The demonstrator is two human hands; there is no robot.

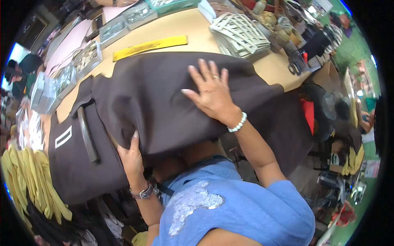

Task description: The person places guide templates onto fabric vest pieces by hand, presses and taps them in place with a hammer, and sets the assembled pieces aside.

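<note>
The dark brown sheet (172, 94) lies across the desk (197, 33), draping over its near edge, with a hammer (87, 133) on its left part. The right hand (211, 92) presses flat on it, fingers spread wide; the left hand (132, 160) holds its near edge, thumb on top, other fingers mostly hidden.

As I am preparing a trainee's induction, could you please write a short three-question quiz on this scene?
1. Which hand lies flat, fingers spread, on the dark material?
2. True or false: the hammer lies on the dark material.
3. The strip lying just beyond the dark material is: A. green; B. yellow; C. white.

Key:
1. The right hand, above a beaded bracelet.
2. True.
3. B.
</note>
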